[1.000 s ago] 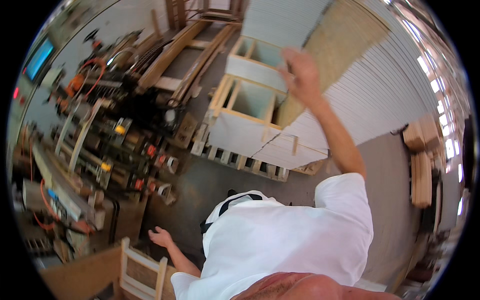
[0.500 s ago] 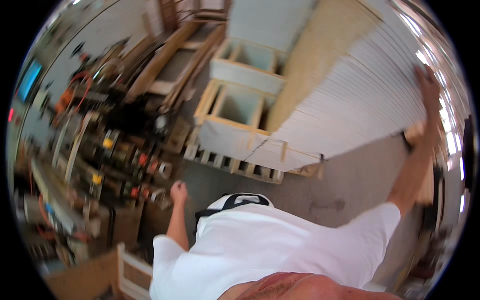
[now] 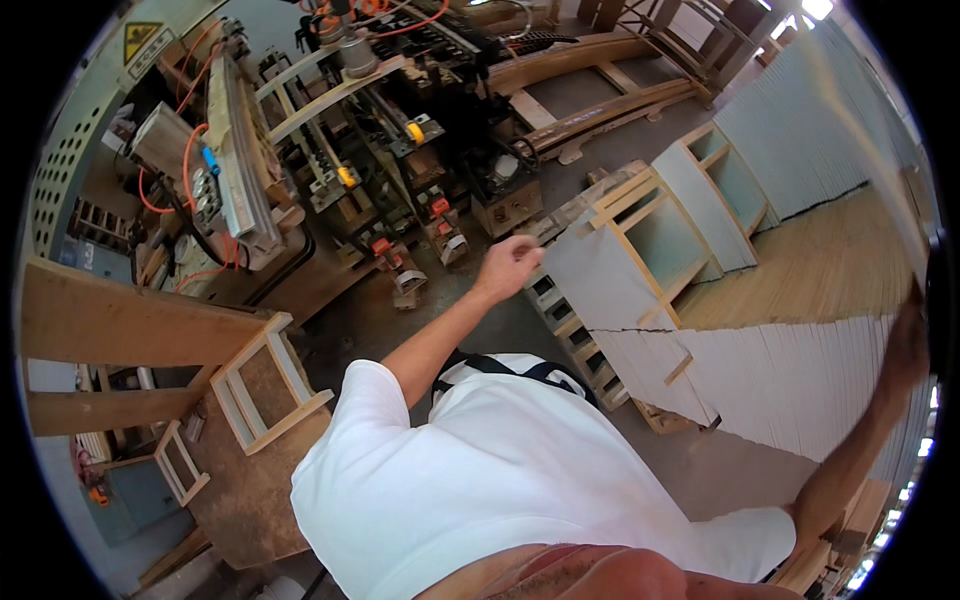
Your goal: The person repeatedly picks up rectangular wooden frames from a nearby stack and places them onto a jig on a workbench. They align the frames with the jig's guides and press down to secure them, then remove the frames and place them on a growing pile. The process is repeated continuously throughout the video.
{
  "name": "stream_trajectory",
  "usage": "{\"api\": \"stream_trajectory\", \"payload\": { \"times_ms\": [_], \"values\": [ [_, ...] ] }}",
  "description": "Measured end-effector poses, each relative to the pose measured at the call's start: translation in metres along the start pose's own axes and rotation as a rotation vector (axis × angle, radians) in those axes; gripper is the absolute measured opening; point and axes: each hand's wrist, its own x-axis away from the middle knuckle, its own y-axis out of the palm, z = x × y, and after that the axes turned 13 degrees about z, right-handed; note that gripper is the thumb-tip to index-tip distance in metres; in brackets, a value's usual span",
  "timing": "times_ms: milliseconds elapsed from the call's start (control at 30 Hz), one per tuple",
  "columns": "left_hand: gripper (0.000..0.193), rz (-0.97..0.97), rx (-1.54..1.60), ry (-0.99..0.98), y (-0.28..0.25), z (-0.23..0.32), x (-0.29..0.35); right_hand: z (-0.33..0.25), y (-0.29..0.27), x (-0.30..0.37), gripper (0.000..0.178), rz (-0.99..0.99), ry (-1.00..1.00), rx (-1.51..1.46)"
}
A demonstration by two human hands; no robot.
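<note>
My left hand (image 3: 510, 268) hangs in the air at the middle, beside the near corner of a pale box-like frame (image 3: 665, 240) with wooden edges. Its fingers are loosely curled, with nothing visible in them. At the far right rim my right hand (image 3: 908, 340) is over a large stack of thin white-faced panels (image 3: 780, 375). The near end of a long, thin, pale strip (image 3: 860, 125), blurred and close to me, meets this hand. The fingers are dark and partly hidden, but they appear closed on the strip.
Clamping machinery (image 3: 385, 150) with orange hoses stands at the far left. Small wooden frames (image 3: 262, 385) rest on a brown board (image 3: 235, 500) at the left. The panels and box frames sit on a slatted pallet (image 3: 585, 355). Long wooden beams (image 3: 590, 90) lie behind.
My view has swung right, so the stack and machinery appear turned. My left hand has come up and forward. The pale strip now shows by my right hand.
</note>
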Motion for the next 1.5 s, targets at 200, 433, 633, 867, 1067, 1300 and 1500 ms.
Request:
{"api": "stream_trajectory", "payload": {
  "times_ms": [200, 433, 633, 867, 1067, 1300, 1500],
  "values": [
    [0.069, -0.187, 0.7, 0.166, -0.06, 0.097, -0.007, -0.23, 0.121, -0.109, 0.047, 0.304, -0.124, -0.468],
    [0.032, 0.154, 1.298, -0.243, -0.163, 0.09, -0.047, -0.417, 0.2, -0.121, 0.034, 0.209, -0.103, -0.877],
    [0.039, 0.271, 1.316, -0.216, -0.24, -0.03, -0.074, -0.504, 0.25, -0.11, 0.037, -0.069, 0.011, -1.257],
    [0.04, 0.437, 1.306, -0.153, -0.295, -0.077, -0.099, -0.582, 0.301, -0.138, 0.03, 0.023, 0.0, -1.397],
    [0.042, 0.548, 1.264, -0.144, -0.303, -0.082, -0.111, -0.612, 0.336, -0.145, 0.031, 0.013, -0.047, -1.453],
    [0.043, 0.591, 1.226, -0.148, -0.293, -0.077, -0.097, -0.609, 0.347, -0.141, 0.031, 0.085, -0.067, -1.542],
    [0.045, 0.568, 1.198, -0.133, -0.293, -0.07, -0.095, -0.603, 0.355, -0.147, 0.033, 0.05, -0.095, -1.61]
  ]
}}
